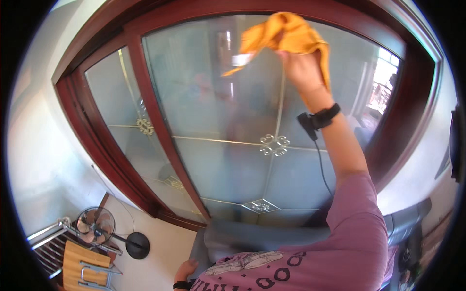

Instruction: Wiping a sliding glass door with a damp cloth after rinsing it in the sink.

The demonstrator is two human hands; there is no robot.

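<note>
My right hand is raised high against the upper part of a glass sliding door panel, gripping a crumpled yellow-orange cloth. One end of the cloth hangs down beside the wrist, and another tip trails to the left. A black strap with a small device and cable is round that wrist. My left hand is low, by the edge of a dark grey sofa; its fingers are partly hidden, so its grip is unclear.
Dark red wooden frame surrounds the glass, which carries metallic ornaments. At the lower left are a black fan with a round base, a metal rack and a folding wooden table. The sofa stands against the door.
</note>
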